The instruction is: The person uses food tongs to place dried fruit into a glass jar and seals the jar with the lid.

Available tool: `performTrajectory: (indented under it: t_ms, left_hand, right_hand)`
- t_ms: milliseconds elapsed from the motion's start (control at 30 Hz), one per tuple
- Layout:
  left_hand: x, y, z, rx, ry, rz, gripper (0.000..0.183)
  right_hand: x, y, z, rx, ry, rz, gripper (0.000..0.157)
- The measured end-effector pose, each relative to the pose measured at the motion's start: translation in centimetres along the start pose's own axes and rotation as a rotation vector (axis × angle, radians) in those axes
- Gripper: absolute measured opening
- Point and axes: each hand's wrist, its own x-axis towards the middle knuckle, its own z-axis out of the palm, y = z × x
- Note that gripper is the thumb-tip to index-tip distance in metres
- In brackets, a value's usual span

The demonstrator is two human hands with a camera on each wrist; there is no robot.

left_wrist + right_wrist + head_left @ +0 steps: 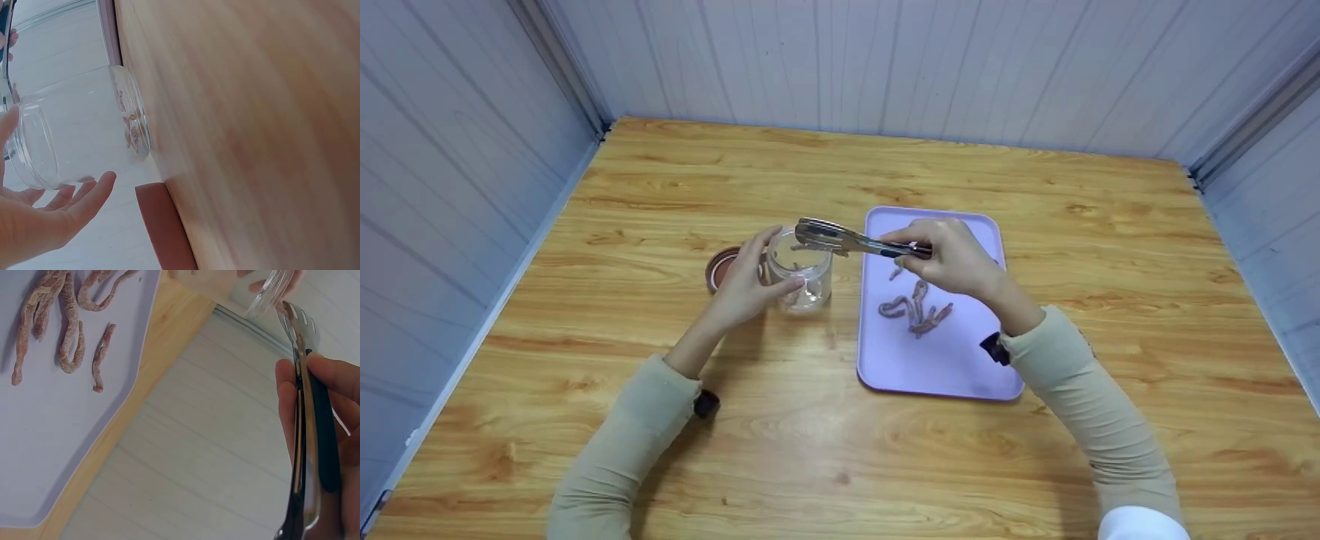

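My left hand [742, 289] holds a clear jar [814, 292] near its rim, with thumb and fingers on opposite sides. The jar stands upright on the table, and small brown pieces [130, 126] lie at its bottom in the left wrist view. My right hand [960, 259] grips metal tongs [856, 241] with dark handle grips. Between the tongs' tips, which are over the jar's mouth, is a thin brown dried strip [299, 329]. Several more wrinkled brown strips [916, 309] lie on the purple tray [937, 367] below my right hand.
A reddish-brown screw lid [719, 268] lies on the wooden table [810, 450] just left of the jar, partly behind my left hand. The tray is right of the jar, with a raised rim. Pale panel walls [900, 67] stand at the back and both sides.
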Motion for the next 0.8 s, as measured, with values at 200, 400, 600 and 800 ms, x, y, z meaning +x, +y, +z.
performTrajectory:
  t_ms: [200,400,600,800]
  left_hand:
    - [0.1,-0.1,0.0,0.005,-0.001,0.009,0.079]
    - [0.1,-0.1,0.1,0.001,0.004,0.005,0.079]
    - [0.1,-0.1,0.1,-0.011,0.007,0.009,0.079]
    - [0.1,-0.1,0.1,-0.007,0.004,0.004,0.080]
  right_hand:
    - [-0.2,0.1,-0.2,0.013,0.030,0.003,0.031]
    - [-0.8,0.4,-1.0,0.013,0.082,-0.005,0.030]
    - [-1.9,1.1,-2.0,-0.017,0.142,0.004,0.030]
    - [-3.4,2.4,-2.8,-0.080,0.162,0.035,0.031]
